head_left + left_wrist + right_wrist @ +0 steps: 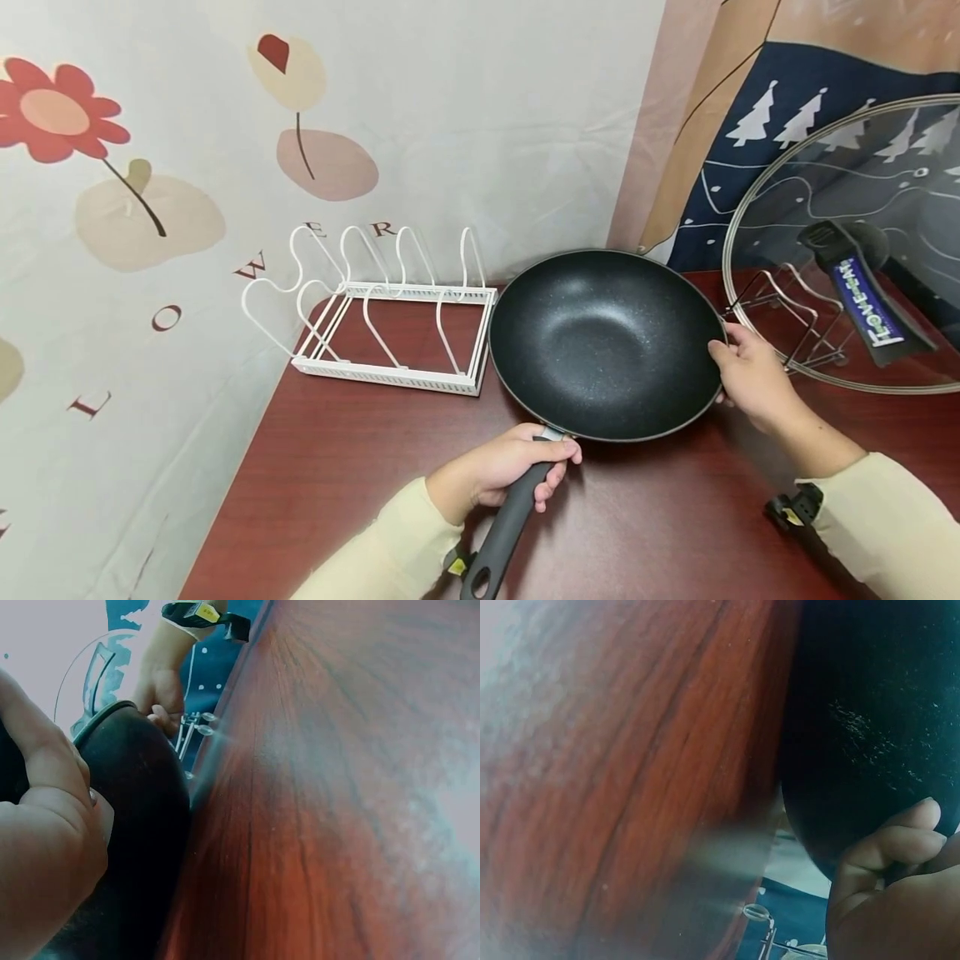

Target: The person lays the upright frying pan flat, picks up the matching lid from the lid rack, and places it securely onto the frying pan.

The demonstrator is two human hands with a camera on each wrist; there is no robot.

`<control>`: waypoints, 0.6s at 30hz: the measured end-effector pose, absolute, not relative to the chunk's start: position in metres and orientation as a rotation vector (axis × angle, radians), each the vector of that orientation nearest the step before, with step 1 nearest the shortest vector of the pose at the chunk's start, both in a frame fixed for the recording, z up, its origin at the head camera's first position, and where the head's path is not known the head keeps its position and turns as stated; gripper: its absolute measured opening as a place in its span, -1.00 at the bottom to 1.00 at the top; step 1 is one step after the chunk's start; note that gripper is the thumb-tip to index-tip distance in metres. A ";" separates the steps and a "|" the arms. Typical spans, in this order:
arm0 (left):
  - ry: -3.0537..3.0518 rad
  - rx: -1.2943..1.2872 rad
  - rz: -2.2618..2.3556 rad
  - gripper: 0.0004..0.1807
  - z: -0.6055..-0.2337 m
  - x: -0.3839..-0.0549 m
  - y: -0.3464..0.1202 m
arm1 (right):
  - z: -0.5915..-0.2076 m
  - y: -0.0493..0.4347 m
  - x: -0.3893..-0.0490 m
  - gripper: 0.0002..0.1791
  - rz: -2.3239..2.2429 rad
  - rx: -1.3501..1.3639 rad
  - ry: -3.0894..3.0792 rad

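Note:
A black wok [600, 342] with a dark grey handle sits toward the middle of the head view, its inside facing up. My left hand [517, 467] grips the handle [506, 533] close to where it joins the wok. At the wok's right edge my right hand [753, 375] pinches the rim, thumb on the inner side and fingers underneath. From the right wrist view, the fingers [892, 847] curl against the wok's dark outer wall [870, 727]. In the left wrist view the wok's side [142, 802] stands close over the table.
A white wire rack [390, 383] with several upright loops stands left of the wok, close to its rim. At the right, a glass lid [795, 179] with a black handle and blue label leans upright in a smaller metal rack [813, 317]. Printed cloth [480, 108] hangs behind the reddish table [360, 467].

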State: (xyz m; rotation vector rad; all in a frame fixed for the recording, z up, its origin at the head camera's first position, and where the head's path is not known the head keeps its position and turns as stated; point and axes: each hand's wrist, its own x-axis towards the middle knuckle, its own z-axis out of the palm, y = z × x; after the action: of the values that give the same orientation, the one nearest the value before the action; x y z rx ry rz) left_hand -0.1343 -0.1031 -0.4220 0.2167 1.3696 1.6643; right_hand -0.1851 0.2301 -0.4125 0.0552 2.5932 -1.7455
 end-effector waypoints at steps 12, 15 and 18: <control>1.366 0.249 1.667 -0.77 -0.424 -0.134 -0.101 | -0.411 0.229 -0.187 -0.50 -1.730 0.111 2.580; 1.372 0.252 1.669 -0.74 -0.425 -0.134 -0.101 | -0.410 0.229 -0.187 -0.50 -1.740 0.118 2.567; 1.383 0.249 1.666 -0.73 -0.425 -0.135 -0.100 | -0.410 0.229 -0.188 -0.52 -1.752 0.120 2.558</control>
State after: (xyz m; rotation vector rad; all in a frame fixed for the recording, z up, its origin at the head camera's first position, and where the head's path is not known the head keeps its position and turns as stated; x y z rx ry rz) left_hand -0.1347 -0.1000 -0.4245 0.2488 1.3828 1.6656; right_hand -0.1876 0.2290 -0.4098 0.1196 2.5575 -1.7522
